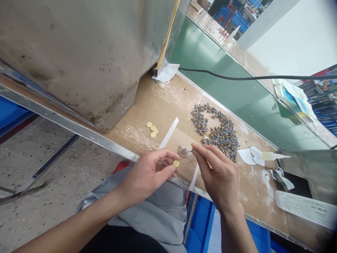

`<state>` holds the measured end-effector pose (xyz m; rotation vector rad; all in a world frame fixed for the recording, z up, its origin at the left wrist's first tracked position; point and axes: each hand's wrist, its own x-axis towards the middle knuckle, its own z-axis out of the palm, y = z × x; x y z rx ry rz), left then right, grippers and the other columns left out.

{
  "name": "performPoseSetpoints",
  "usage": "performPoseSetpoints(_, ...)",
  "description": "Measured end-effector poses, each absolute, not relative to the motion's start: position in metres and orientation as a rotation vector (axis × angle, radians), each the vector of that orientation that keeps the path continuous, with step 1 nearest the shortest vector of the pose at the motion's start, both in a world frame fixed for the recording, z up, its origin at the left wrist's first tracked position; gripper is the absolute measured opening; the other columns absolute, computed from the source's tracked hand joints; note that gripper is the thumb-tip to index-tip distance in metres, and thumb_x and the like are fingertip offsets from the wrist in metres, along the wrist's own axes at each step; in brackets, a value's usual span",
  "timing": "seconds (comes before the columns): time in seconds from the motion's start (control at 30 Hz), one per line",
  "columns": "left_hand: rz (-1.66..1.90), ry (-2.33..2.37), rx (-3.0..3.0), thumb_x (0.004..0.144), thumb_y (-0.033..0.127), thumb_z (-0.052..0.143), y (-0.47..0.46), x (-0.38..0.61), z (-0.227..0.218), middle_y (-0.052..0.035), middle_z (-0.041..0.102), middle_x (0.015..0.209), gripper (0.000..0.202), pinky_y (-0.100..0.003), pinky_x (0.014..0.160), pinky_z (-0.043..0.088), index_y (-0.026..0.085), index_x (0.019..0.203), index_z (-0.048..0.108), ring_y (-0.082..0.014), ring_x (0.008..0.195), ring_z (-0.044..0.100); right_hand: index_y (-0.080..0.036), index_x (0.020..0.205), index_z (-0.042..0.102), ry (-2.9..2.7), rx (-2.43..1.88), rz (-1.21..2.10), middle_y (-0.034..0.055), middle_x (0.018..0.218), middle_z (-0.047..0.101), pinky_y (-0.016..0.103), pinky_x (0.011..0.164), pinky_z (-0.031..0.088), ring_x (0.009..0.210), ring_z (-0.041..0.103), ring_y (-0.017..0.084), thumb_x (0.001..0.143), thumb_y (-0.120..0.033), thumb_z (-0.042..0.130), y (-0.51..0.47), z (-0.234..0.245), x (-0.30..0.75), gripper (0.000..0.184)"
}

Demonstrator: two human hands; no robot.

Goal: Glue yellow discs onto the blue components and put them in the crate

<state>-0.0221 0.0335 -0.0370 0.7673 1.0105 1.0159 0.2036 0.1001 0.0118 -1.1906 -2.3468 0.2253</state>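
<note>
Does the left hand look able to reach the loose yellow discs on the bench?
Probably yes: the yellow discs lie near the left hand with nothing between, though it holds another disc.

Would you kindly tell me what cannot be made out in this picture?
In the head view:
Small piece in the right hand: mostly hidden by fingertips.
Heaped parts: uncountable, overlapping one another.
Lettering on the white item: too small and blurred.
Metal housing: cut off by the top edge.

Bench top (263, 179) is covered with brown, cardboard-like sheet (168, 102), whitish residue smeared in places; white tape strips (169, 133) are stuck across. Small blue-and-brass parts (223, 137) are heaped far centre-right. Yellow discs (153, 135) are clustered left. White paper (246, 156) is laid right.
</note>
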Motion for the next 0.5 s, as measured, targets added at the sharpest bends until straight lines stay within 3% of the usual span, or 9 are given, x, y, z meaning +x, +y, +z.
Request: performPoseSetpoints(0.5, 1.016, 1.005, 0.775, 0.107, 0.025, 0.078, 0.0331, -0.022, -0.0369, -0.0019, 0.084, 0.095, 0.015, -0.032, 0.088, 0.068, 0.023, 0.122, 0.084, -0.0201, 0.091, 0.084, -0.026, 0.13, 0.084, -2.357, -1.182, 0.174, 0.004, 0.122, 0.087, 0.03, 0.094, 0.066, 0.105, 0.085, 0.019, 0.115, -0.017, 0.072, 0.0985, 0.0101, 0.2052, 0.021)
